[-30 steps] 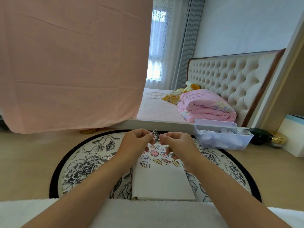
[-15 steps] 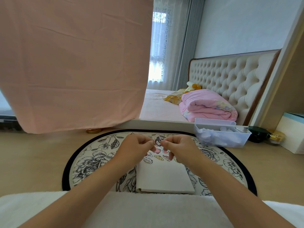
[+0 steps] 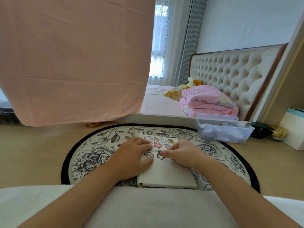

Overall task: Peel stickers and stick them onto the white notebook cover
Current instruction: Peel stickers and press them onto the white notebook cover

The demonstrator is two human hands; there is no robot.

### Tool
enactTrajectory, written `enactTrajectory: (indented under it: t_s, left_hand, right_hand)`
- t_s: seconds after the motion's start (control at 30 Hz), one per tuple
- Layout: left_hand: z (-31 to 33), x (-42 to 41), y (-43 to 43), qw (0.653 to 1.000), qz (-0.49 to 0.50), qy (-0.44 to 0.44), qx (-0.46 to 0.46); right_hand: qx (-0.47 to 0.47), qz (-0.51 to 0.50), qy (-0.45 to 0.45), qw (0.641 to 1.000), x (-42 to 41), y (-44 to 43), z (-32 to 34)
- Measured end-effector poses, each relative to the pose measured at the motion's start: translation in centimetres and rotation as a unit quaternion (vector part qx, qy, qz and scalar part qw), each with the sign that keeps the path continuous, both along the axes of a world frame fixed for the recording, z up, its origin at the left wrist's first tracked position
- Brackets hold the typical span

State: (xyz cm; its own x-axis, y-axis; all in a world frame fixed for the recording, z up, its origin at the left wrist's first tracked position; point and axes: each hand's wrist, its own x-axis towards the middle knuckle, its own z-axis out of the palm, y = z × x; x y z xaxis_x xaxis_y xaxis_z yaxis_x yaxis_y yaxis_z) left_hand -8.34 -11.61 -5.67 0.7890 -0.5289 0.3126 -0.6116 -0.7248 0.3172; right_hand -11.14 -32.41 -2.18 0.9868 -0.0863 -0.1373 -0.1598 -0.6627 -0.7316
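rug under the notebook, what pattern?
The rug has a black-and-grey floral print on cream, with a black border. The head view shows it best.

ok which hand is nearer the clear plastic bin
Right. The right hand holds a sticker on the notebook, below and left of the bin; the left hand rests at the notebook's left edge, farther off.

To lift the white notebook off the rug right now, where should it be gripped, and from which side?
Grip the white notebook at its near right corner, coming from the right. It lies flat on the rug, so fingers likely must slide under an edge; the left hand rests on the left edge, the right hand holds a sticker farther up, and that corner is bare.
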Motion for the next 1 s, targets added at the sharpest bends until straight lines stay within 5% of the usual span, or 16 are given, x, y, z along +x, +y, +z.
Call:
enactTrajectory:
  t_s: [0.63,1.0]
  left_hand:
    - [0.0,-0.4,-0.2,0.996,-0.06,-0.065,-0.032]
    - [0.0,-0.8,-0.3,0.994,-0.094,-0.048,-0.025]
  right_hand:
    - [-0.107,-0.014,-0.032,0.994,0.4,0.8,-1.0]
    - [-0.305,-0.01,-0.102,0.947,-2.4,1.6,0.5]
